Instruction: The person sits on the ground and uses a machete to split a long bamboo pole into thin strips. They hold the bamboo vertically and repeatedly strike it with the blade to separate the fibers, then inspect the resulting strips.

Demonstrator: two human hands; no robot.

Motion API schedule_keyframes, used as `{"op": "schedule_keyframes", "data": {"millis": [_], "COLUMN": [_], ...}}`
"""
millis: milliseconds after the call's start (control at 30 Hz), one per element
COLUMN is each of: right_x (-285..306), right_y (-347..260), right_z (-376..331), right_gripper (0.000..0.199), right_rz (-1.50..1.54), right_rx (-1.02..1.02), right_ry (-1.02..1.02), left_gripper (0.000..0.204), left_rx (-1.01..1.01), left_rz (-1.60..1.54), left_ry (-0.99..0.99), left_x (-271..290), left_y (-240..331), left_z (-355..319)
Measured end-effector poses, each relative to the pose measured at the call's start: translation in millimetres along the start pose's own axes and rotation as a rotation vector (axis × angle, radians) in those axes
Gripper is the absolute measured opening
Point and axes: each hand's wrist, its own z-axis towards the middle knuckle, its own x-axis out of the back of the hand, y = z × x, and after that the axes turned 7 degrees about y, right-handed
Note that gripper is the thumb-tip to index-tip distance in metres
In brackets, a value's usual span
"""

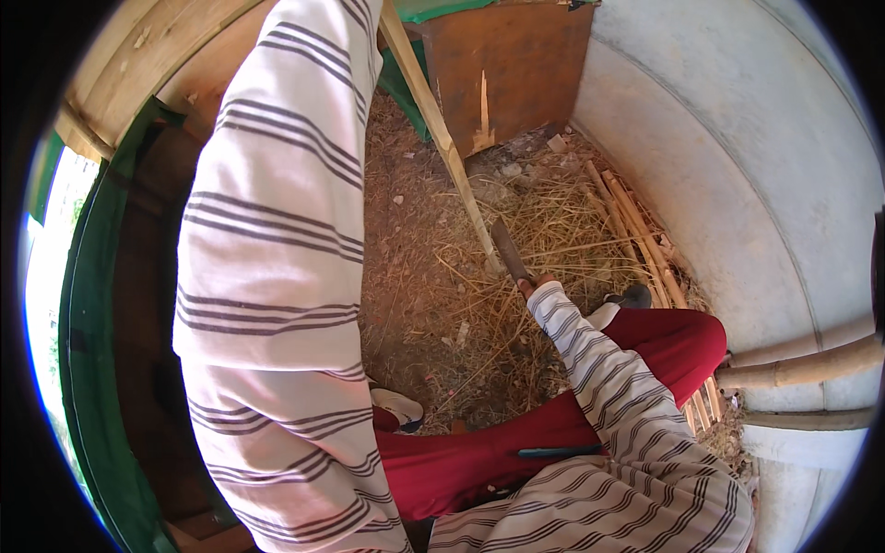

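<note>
Right hand (533,284) is gripping the knife (506,247) just beside the strip's (448,153) lower end; the strip is slanting up-left; left hand's grip is not showing.

From the right hand (530,284), a low pass lies over brown soil (415,346) toward 8 o'clock, until the left sleeve (277,396) walls it off. The blade (508,249) and slanting wooden strip (449,152) bar 11 o'clock; the brown board (525,69) closes 12 farther off; bamboo poles (650,240), then the white wall (710,175), block 2, and the red-trousered knee (678,336) stands in the way at 4
</note>
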Motion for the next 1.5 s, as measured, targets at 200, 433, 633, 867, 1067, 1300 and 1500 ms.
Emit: {"op": "schedule_keyframes", "data": {"millis": [200,433,633,867,1067,1300,1500], "right_x": [30.6,13.7,-6.9,-22.8,-27.0,-23.3,-24.9], "right_y": [-10.9,5.7,10.4,57.9,74.7,80.1,101.7], "right_z": [-42.3,-19.7,-26.2,-19.7,-21.1,-22.9,-26.2], "right_gripper": [0.051,0.049,0.044,0.043,0.042,0.040,0.039], "right_rz": [0.198,-0.033,0.049,0.090,0.118,0.146,0.172], "right_rx": [0.061,-0.095,-0.255,-0.271,-0.262,-0.252,-0.273], "right_ry": [0.092,0.017,0.030,-0.040,-0.047,-0.020,0.005], "left_gripper": [0.048,0.039,0.028,0.020,0.020,0.029,0.037], "left_rx": [-0.189,0.005,0.004,-0.150,-0.139,0.328,-0.069], "left_rz": [0.195,-0.040,-0.124,-0.155,-0.166,-0.250,0.076], "left_ry": [-0.164,-0.413,-0.550,-0.334,0.032,-0.127,-0.112], "left_x": [-10.9,38.1,23.0,34.2,11.7,6.6,0.6], "left_y": [-18.3,64.5,38.7,80.4,78.3,63.3,49.0], "left_z": [39.6,-18.3,24.4,-36.0,-43.8,-24.9,-20.0]}}
